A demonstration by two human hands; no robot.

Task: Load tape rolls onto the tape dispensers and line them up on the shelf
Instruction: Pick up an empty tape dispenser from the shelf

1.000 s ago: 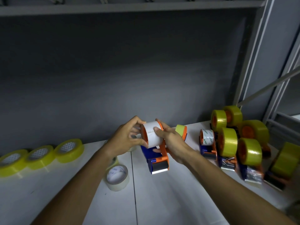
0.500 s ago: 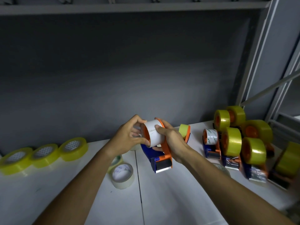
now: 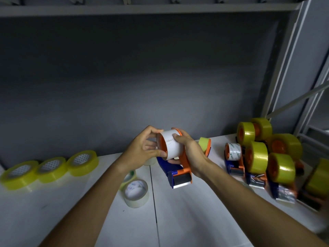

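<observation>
An orange and blue tape dispenser (image 3: 179, 173) is held above the white shelf (image 3: 187, 220), its toothed blade pointing toward me. A white tape roll (image 3: 173, 146) sits on its orange hub. My left hand (image 3: 142, 150) pinches the roll's left rim with thumb and fingers. My right hand (image 3: 190, 152) wraps around the dispenser's orange frame, thumb lying on the roll. Several loaded dispensers with yellow rolls (image 3: 258, 157) and one with a clear roll (image 3: 233, 152) stand at the right. Three loose yellow rolls (image 3: 51, 169) lie flat at the left.
A clear tape roll (image 3: 136, 193) lies flat on the shelf below my left forearm, another partly hidden behind it. One more dispenser with a small yellow roll (image 3: 204, 144) peeks out behind my right hand. A grey back wall and metal shelf uprights (image 3: 284, 68) close in the space.
Both hands keep hold of the dispenser and white roll. The view has shifted slightly, so the shelf items sit a little further right. My left fingers have adjusted on the roll's rim.
</observation>
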